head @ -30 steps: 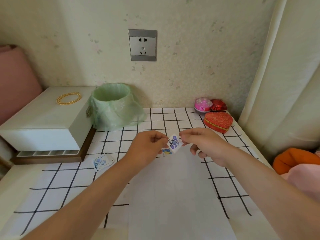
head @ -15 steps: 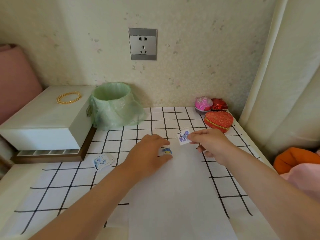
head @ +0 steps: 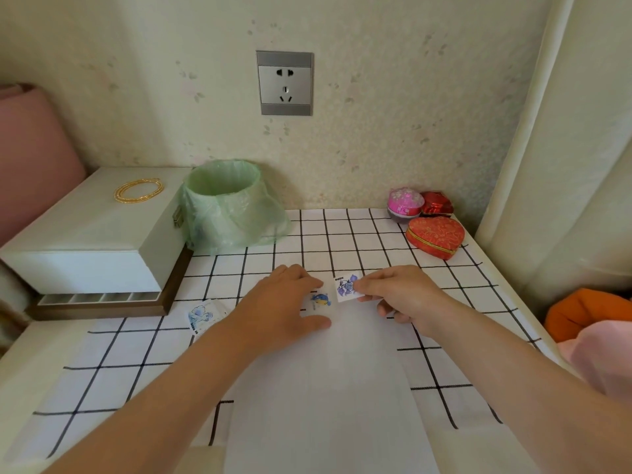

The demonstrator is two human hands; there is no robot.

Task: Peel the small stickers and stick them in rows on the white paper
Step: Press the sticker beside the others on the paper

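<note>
The white paper (head: 342,388) lies lengthwise on the checked tablecloth in front of me. A small blue sticker (head: 321,299) sits near the paper's far left corner. My left hand (head: 284,309) rests flat on the paper, fingers apart on either side of that sticker. My right hand (head: 396,295) pinches a small sticker card (head: 346,287) with a purple figure, held low over the paper's far edge just right of the blue sticker. Another sticker card (head: 201,316) with a pale blue figure lies on the cloth to the left.
A green-bagged bin (head: 225,206) stands at the back beside a white box (head: 92,230) with a gold bangle (head: 138,190) on top. Red and pink trinket boxes, including a red heart box (head: 436,236), sit at the back right. A curtain (head: 564,148) hangs on the right.
The hands came apart. My left hand brought the blue sticker down onto the paper and now lies flat around it. My right hand kept the purple card and lowered it beside the sticker.
</note>
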